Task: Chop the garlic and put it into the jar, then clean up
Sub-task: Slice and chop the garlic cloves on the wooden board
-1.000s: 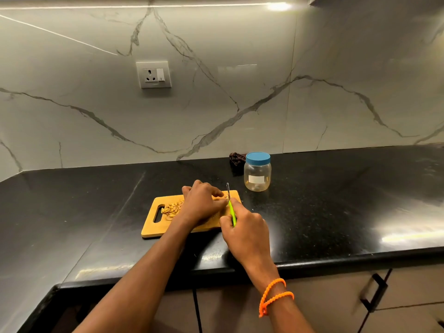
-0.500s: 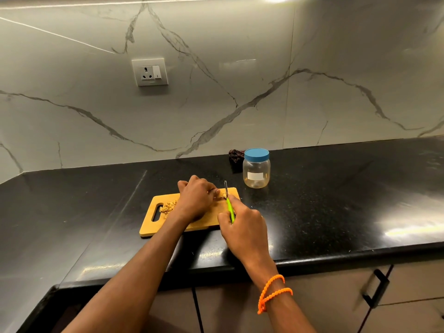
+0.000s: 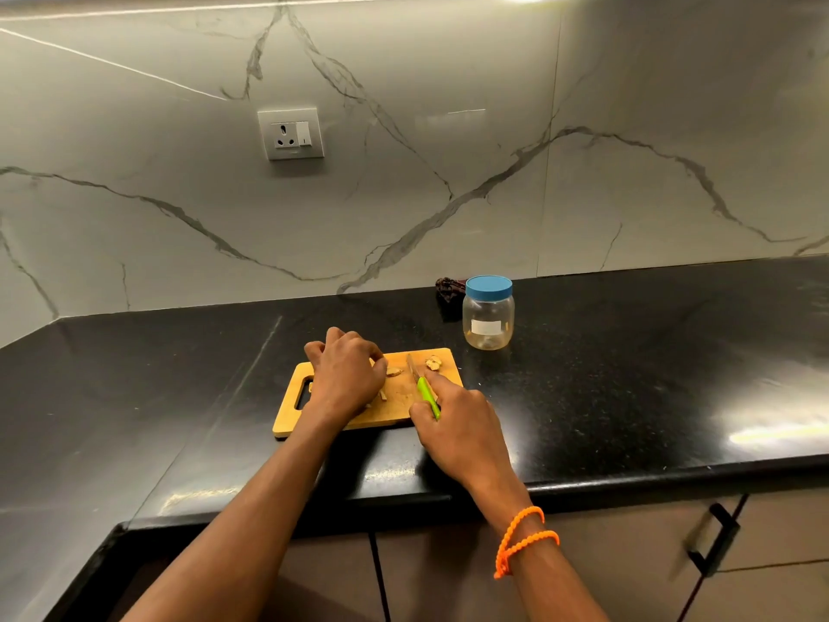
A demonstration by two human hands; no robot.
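Garlic being cut on cutting board (image 3: 394,410), black table (image 3: 628,374).
Pale tan garlic pieces (image 3: 433,363) are scattered on the board; one is pinned under curled left hand (image 3: 345,379) fingers. Green-handled knife (image 3: 424,390) is gripped by right hand (image 3: 462,433). Blue-lidded jar (image 3: 488,312) is set behind, closed.

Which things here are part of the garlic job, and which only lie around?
For the job: cutting board, garlic pieces, green-handled knife in the right hand, left hand on the board, jar with its blue lid on.

Lying about: dark object behind the jar, wall socket.
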